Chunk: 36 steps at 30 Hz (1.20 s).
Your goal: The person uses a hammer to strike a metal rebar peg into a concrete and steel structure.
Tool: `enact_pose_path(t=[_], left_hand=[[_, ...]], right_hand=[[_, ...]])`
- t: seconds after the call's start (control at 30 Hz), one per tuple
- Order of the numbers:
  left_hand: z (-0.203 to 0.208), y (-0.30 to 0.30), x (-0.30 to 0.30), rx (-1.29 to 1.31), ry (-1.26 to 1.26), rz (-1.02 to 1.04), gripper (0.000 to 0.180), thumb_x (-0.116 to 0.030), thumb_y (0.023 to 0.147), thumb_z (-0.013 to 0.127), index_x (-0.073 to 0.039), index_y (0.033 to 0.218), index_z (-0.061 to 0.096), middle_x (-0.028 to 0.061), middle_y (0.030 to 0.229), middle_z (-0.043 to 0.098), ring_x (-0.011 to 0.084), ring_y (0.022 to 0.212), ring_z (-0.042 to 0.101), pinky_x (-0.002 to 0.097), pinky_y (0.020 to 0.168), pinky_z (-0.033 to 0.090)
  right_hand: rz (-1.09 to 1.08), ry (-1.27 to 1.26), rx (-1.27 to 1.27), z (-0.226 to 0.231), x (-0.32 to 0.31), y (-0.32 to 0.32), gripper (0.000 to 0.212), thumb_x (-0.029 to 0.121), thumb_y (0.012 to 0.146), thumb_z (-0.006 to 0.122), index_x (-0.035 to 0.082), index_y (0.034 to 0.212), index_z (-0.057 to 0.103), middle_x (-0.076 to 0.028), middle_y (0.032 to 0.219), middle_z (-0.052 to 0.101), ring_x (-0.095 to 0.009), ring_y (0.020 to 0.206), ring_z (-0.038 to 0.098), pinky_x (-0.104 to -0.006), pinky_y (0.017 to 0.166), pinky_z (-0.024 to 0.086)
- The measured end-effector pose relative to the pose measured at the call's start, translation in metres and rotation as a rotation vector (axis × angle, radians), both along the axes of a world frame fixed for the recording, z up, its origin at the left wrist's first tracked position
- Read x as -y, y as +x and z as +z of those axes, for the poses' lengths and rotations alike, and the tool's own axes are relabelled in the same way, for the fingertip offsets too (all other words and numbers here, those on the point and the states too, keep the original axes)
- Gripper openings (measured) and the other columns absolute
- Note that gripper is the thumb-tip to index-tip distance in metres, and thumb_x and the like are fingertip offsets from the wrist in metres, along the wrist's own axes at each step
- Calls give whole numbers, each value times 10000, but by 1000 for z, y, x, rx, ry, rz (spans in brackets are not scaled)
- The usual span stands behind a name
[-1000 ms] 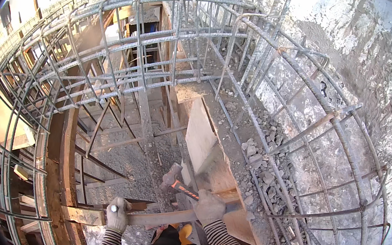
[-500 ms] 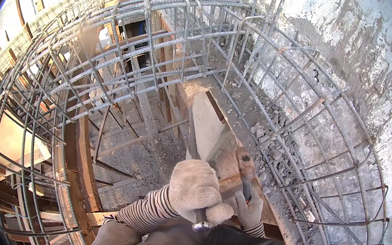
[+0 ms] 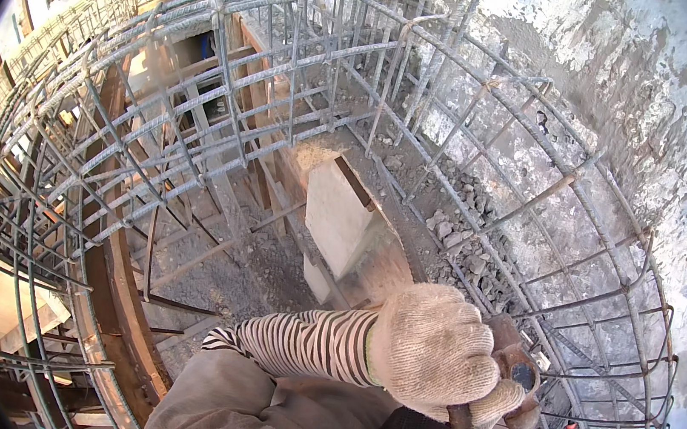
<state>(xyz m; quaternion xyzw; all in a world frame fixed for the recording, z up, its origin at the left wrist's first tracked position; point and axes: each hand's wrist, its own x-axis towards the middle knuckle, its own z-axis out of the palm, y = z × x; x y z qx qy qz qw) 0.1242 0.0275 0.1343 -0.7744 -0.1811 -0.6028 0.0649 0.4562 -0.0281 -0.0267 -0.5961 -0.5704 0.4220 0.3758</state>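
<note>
My left hand (image 3: 438,350), in a pale knitted glove, is closed in a fist in front of my lap at the lower right. Out of the fist's lower side sticks a short dark metal bar (image 3: 460,419) with a shiny end; its kind cannot be made out. Right against the glove's right side is a rusty brown hammer head (image 3: 508,342), partly covered by the fingers. My right hand and the hammer's handle are hidden behind the left glove and the hammer head.
Curved rebar cages (image 3: 229,98) ring me on the left, ahead and on the right. Beyond the right cage stands a rough concrete wall (image 3: 621,120). Rubble (image 3: 463,221) lies along its foot. A pale board (image 3: 339,214) leans ahead, and a curved wooden form (image 3: 127,299) runs on the left.
My left hand has moved right with the metal bar, up against the hammer head. The hammer has come lower and to the right. My right hand, seen before on its handle, is now hidden.
</note>
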Motion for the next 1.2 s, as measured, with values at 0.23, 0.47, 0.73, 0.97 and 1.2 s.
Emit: enact_pose_path(t=[0.23,0.47,0.73,0.97,1.2], left_hand=[[-1,15,-53,74,92,156,342,-358,585,790,-158,815,635,20,704,535,240,591,566,398,531,444],[-37,-2,-109,204,138,293,277,-202,647,821,-140,685,554,31,609,471,255,530,535,408,510,416],[-23,17,-121,343,48,355,237,-222,648,785,-104,707,587,74,653,524,267,569,563,388,540,443],[-15,22,-123,362,-19,372,285,-210,634,799,-104,673,537,76,612,484,295,552,544,385,551,446],[-16,19,-131,343,-15,429,299,-185,690,787,-113,648,500,74,592,485,294,543,550,405,533,441]], right_hand=[[12,0,-119,31,2,-21,439,410,910,754,-11,889,630,-81,644,591,-193,519,541,-350,484,442],[20,49,-300,47,-2,-26,472,455,901,767,8,868,619,-90,641,598,-214,516,561,-363,475,459],[255,512,-899,102,-8,-62,510,507,890,781,30,845,607,-101,638,605,-237,512,584,-377,464,479],[900,1096,-640,212,-35,-35,307,357,994,664,78,1083,570,-75,764,645,-247,659,641,-401,659,565],[280,116,-502,125,-25,-87,494,478,1069,548,-1,1188,546,-125,807,612,-242,570,551,-418,561,501]])
